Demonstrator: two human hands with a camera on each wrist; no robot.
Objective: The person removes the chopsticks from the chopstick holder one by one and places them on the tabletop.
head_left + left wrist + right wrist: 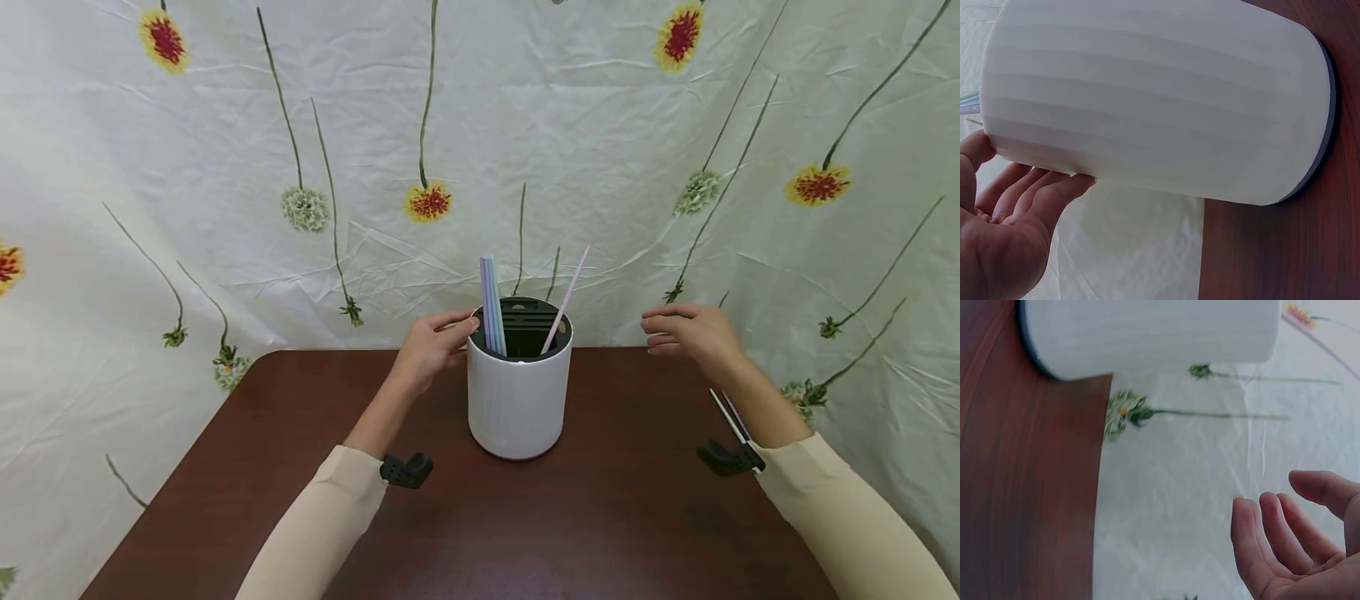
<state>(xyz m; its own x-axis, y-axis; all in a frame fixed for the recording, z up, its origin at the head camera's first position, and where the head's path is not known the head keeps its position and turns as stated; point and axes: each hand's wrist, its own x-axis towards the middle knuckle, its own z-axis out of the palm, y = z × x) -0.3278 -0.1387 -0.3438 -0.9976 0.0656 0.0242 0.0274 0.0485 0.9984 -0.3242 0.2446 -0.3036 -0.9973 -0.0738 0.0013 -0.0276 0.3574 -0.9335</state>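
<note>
White ribbed holder (517,400) upright mid-table (600,533), already stocked with blue straws (492,305) and one pink straw (566,298); left hand (432,344) touching rim, fingers loosely extended; right hand (690,331) well apart, fingers relaxed, empty; further straws (729,417) lying unloaded beneath right wrist.

I can read no words, labels, brands or numbers anywhere here; my white holder (517,404) is blank, and the backdrop cloth (600,125) shows only printed flowers.
</note>
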